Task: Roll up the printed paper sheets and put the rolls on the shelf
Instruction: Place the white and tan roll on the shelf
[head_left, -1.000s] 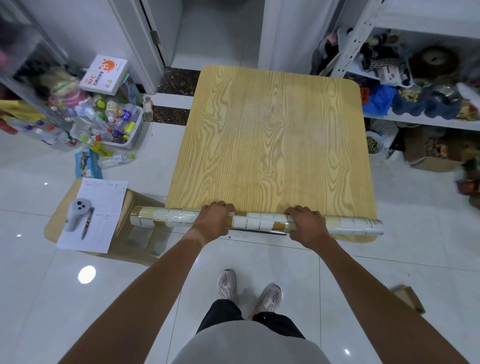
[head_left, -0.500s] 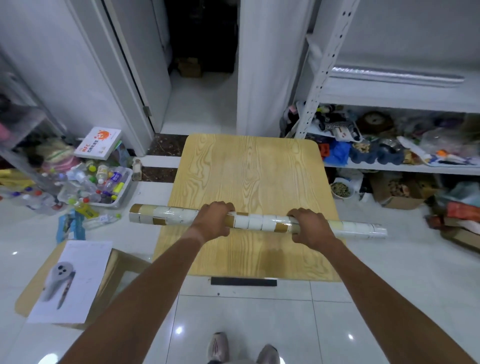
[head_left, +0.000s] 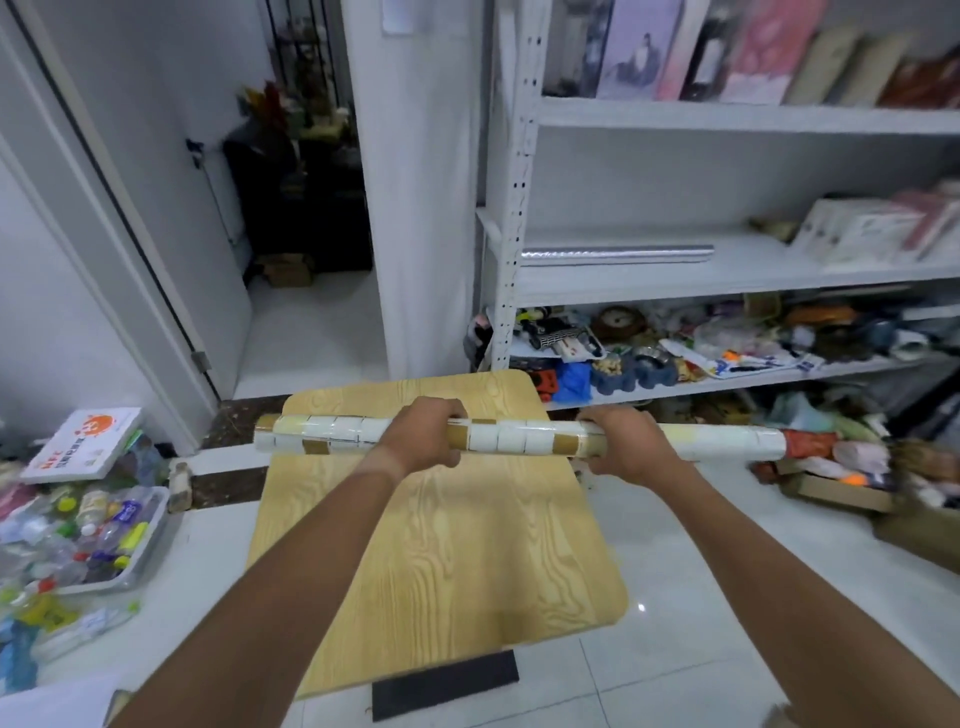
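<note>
A long paper roll (head_left: 519, 437) printed with white and tan tiles hangs level in the air over the far end of the wooden table (head_left: 452, 561). My left hand (head_left: 423, 434) grips it left of its middle. My right hand (head_left: 626, 444) grips it right of its middle. The white metal shelf (head_left: 727, 273) stands ahead and to the right. A silver roll (head_left: 615, 255) lies on its middle board.
The shelf's lower board is crowded with toys and clutter (head_left: 675, 348). Boxes (head_left: 872, 228) sit at the right of the middle board. On the floor at left stand a tray of bottles (head_left: 88, 535) and a white box (head_left: 85, 441). A doorway (head_left: 306, 270) opens beyond the table.
Both hands lifted the tile-printed roll off the table's near edge and carried it up and forward toward the shelf. My view rose from the table to the shelf.
</note>
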